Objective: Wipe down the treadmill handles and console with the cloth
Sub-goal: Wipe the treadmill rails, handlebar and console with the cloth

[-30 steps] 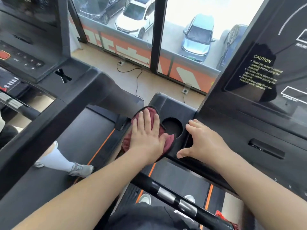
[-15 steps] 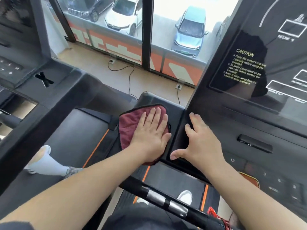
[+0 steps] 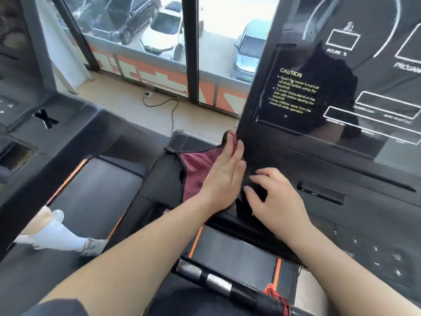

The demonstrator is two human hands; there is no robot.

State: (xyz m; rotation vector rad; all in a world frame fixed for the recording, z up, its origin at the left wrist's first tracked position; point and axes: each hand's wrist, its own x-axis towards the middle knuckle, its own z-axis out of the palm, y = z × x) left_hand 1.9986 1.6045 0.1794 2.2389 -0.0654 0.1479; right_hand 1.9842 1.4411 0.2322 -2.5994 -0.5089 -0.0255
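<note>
Left hand (image 3: 224, 176): fingers straight & together, palm down, pressing the cloth (image 3: 197, 169) flat. No pinch, nothing curled round it. Fingertips reach the far right corner of the side tray (image 3: 159, 179), right against the left edge of the upright console (image 3: 341, 92). The maroon cloth covers the tray's right half, and its dark-hemmed left edge lies loose w/ a small loop or knot near the tray's far edge. Right hand (image 3: 276, 199) is just beside it, on the console's lower left corner. Its fingers are bent & spread, tips touching the black surface, holding nothing; prob. a brace.

Step in hand, as I judge it: wiping the tray where it meets the console. The display face, slot (image 3: 321, 193), keypad (image 3: 376, 249) & handle bar (image 3: 218, 285) prob. remain, so early-to-mid task. Nxt move calls for sliding the cloth up & right onto the console face. The right hand sits in that path & would need to lift or shift toward the keypad.

Room: wide open to the right across the console. Past the tray's left edge is a drop btwn the two machines, so the loose hem could slip off there. The neighbouring treadmill (image 3: 68, 124), w/ another person's leg (image 3: 57, 236) on it, is well apart.
</note>
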